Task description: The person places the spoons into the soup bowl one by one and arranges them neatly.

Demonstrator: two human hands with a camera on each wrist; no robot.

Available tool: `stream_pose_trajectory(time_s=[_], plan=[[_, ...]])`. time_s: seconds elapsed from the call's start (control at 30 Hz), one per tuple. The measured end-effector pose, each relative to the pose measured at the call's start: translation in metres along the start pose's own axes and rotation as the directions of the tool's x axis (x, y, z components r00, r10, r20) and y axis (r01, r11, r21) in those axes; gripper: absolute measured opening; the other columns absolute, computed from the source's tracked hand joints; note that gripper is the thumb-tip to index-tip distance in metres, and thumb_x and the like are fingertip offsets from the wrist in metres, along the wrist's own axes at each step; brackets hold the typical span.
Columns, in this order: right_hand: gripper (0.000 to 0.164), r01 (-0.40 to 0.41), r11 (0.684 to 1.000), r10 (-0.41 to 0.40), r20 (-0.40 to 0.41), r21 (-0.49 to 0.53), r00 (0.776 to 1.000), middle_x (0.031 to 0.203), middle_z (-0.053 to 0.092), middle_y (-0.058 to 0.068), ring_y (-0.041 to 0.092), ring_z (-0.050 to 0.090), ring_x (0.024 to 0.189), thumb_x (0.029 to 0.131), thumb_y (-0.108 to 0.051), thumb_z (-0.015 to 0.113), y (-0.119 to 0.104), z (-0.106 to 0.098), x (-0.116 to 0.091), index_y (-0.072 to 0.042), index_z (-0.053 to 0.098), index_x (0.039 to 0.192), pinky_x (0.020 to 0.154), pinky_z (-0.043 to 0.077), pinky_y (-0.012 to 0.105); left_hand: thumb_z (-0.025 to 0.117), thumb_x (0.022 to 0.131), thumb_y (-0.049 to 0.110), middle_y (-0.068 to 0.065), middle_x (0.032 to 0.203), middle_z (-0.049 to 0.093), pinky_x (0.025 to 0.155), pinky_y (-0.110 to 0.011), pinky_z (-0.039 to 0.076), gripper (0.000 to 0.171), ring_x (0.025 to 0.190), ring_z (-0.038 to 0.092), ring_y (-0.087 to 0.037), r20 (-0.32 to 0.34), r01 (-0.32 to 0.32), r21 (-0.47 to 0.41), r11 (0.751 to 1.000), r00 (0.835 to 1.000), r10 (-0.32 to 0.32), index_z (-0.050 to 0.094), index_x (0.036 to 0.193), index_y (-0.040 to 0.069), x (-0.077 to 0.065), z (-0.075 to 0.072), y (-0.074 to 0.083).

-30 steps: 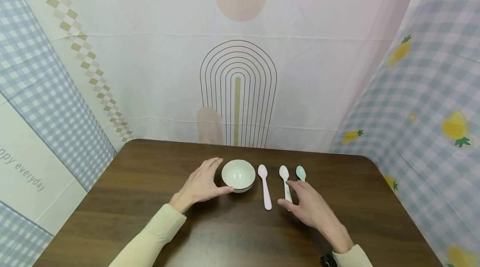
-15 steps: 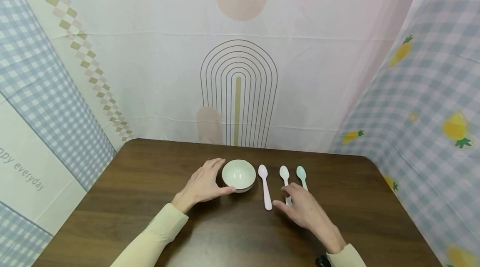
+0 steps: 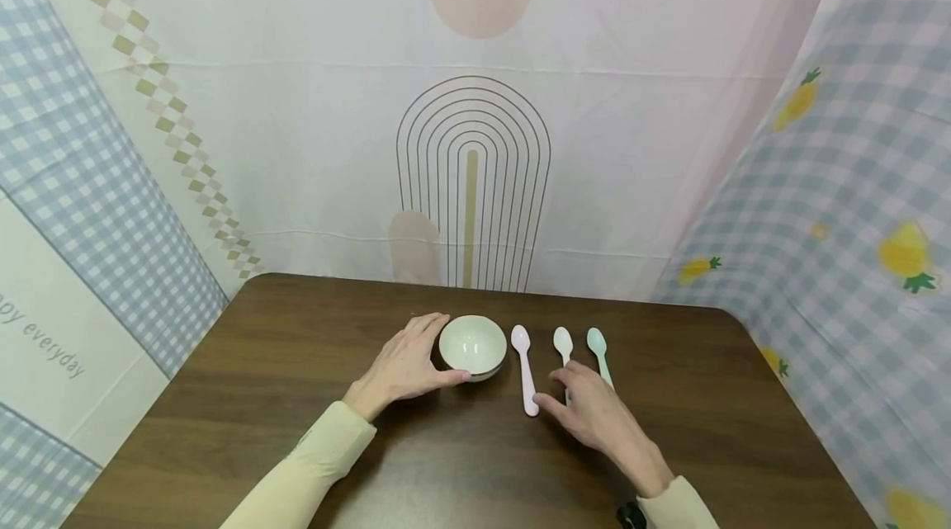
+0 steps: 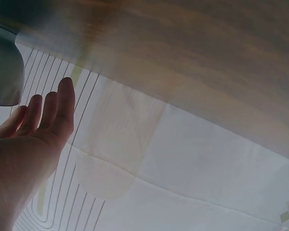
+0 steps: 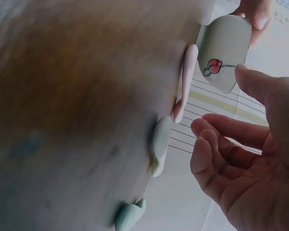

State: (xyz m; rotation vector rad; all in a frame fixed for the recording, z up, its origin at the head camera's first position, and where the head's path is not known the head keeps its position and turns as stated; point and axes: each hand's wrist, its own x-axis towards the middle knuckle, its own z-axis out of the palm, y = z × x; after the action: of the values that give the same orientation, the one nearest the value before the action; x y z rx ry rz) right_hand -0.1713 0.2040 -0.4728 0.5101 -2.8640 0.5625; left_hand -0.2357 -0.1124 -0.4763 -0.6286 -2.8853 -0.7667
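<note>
A small pale bowl (image 3: 472, 335) stands on the table, a red cherry picture on its side in the right wrist view. My left hand (image 3: 401, 366) is at the bowl's left, thumb along the near rim and fingertips by the far left side. In the left wrist view its fingers (image 4: 63, 108) extend loosely beside the bowl (image 4: 5, 72). Right of the bowl lie a pink spoon (image 3: 527, 384), a white spoon (image 3: 563, 342) and a mint spoon (image 3: 598, 342). Over the white spoon's handle hovers my right hand (image 3: 594, 409), fingers loosely bent, thumb near the pink handle's end, holding nothing.
The brown wooden table (image 3: 446, 471) has rounded far corners. Behind it hangs a white patterned cloth (image 3: 319, 166), with blue checked cloth (image 3: 832, 248) at the right and more at the left. A dark band (image 3: 631, 515) shows at my right wrist.
My right hand has moved left and slightly nearer, from over the white and mint spoons toward the pink handle. The left hand has shifted slightly right at the bowl. Bowl and spoons stay put.
</note>
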Motion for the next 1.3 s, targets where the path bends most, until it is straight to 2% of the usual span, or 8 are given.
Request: stream_pose_trajectory(time_s=[0.37,0.7,0.97,1.17,1.3], plan=[[0.033,-0.033,0.999,0.034,0.047,-0.014,0.998,0.098,0.073,0.004,0.015,0.065,0.090,0.094,-0.031,0.086,-0.004,0.003,0.005,-0.001,0.079,0.108,0.082,0.056,0.037,0.085,0.079,0.067,-0.015,0.162,0.057,0.118,-0.061,0.050,0.108,0.152,0.052,-0.035,0.007,-0.001,-0.004,1.000,1.000,0.001,0.051,0.160,0.004,0.001,0.001,0.000],[0.028,-0.067,0.998,0.069,0.097,-0.023,0.993,0.088,0.063,0.000,0.012,0.053,0.079,0.092,-0.031,0.088,-0.010,0.005,0.010,-0.006,0.075,0.096,0.073,0.049,0.034,0.083,0.081,0.068,-0.015,0.163,0.056,0.119,-0.061,0.049,0.106,0.153,0.051,-0.035,0.014,-0.002,-0.007,1.000,1.000,0.002,0.051,0.161,0.006,0.003,0.003,0.000],[0.029,-0.079,0.996,0.083,0.111,-0.043,0.990,0.084,0.062,0.001,0.012,0.051,0.074,0.093,-0.032,0.088,-0.012,0.007,0.012,-0.007,0.074,0.092,0.068,0.045,0.032,0.084,0.081,0.067,-0.015,0.162,0.057,0.118,-0.062,0.050,0.106,0.153,0.052,-0.035,0.015,-0.009,-0.015,1.000,1.000,0.009,0.051,0.160,0.005,0.002,0.004,0.001],[0.033,-0.046,0.998,0.050,0.094,-0.053,0.994,0.080,0.062,0.001,0.012,0.049,0.072,0.092,-0.032,0.089,-0.013,0.008,0.013,-0.003,0.075,0.096,0.066,0.045,0.032,0.084,0.081,0.068,-0.015,0.162,0.057,0.119,-0.061,0.050,0.106,0.154,0.051,-0.035,0.016,-0.011,-0.003,1.000,1.000,0.011,0.051,0.161,0.006,0.003,0.004,0.001],[0.034,0.021,0.999,-0.019,0.039,-0.048,0.999,0.078,0.062,0.001,0.013,0.049,0.068,0.093,-0.034,0.087,0.000,0.022,0.014,-0.003,0.074,0.093,0.062,0.045,0.036,0.084,0.081,0.068,-0.016,0.162,0.057,0.119,-0.060,0.050,0.106,0.154,0.051,-0.035,0.014,-0.013,0.001,1.000,1.000,0.013,0.051,0.160,0.005,0.003,0.004,0.000]])
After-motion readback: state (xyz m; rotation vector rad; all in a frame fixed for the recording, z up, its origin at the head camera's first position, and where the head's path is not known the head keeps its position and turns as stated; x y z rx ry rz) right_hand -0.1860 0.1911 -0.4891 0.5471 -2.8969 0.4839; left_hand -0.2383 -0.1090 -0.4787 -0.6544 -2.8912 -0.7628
